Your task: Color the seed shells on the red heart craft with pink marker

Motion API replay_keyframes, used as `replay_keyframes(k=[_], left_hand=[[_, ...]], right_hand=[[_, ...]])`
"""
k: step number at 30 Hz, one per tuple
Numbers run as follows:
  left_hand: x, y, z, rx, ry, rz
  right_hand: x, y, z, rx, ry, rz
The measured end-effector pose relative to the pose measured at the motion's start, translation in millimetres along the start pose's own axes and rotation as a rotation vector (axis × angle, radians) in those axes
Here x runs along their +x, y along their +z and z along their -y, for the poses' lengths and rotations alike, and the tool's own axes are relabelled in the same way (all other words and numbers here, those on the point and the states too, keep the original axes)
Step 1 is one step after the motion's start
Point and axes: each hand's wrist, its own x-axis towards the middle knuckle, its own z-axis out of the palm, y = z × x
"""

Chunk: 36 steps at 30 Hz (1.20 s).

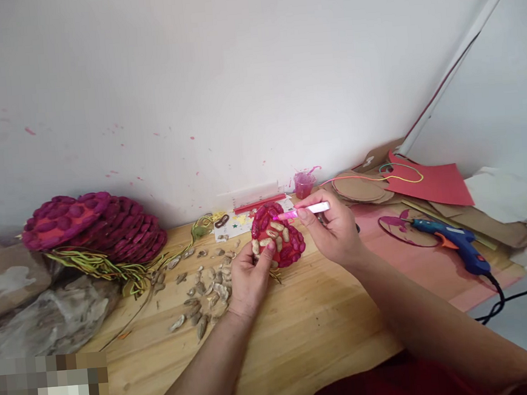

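My left hand (250,277) is closed on the near left side of a red disc with peanuts (286,235) stuck on it, the thumb lying over the front. Peanuts along the disc's far and right parts are magenta; those in the middle and at the left are bare tan. In my right hand (334,231) is a white-handled paintbrush (316,208), pinched between thumb and fingers. Its pink-stained end points left, close above the painted peanuts; whether it touches them I cannot tell. Loose peanuts and shells (207,293) lie left of my left hand.
A stack of magenta peanut discs (96,226) with yellow-green cords stands at the left, beside plastic bags (58,311). A paint cup (304,184) is by the wall. Cardboard discs (358,187), red card (430,178) and a blue glue gun (463,245) with its cable lie right.
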Motion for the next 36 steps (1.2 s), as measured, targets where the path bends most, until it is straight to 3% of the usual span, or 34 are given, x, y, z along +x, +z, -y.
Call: replay_keyframes(k=[7,22,29,36], left_hand=[[0.0,-1.5,0.1,0.013,-0.021,-0.027],[-3.6,2.3,-10.5,0.085,-0.003,-0.06],[-3.5,1.6,-9.0,0.119,0.019,-0.051],[-4.3,2.5,-12.5,0.156,0.042,-0.04]], right_hand=[[-0.6,-0.8,-2.1,-0.14,-0.064,0.062],[-1.6,1.2,-2.0,-0.191,-0.055,0.134],[0.2,-0.8,-4.5,-0.199,-0.125,0.078],[0.3,-1.8,-3.9,-0.189,-0.148,0.104]])
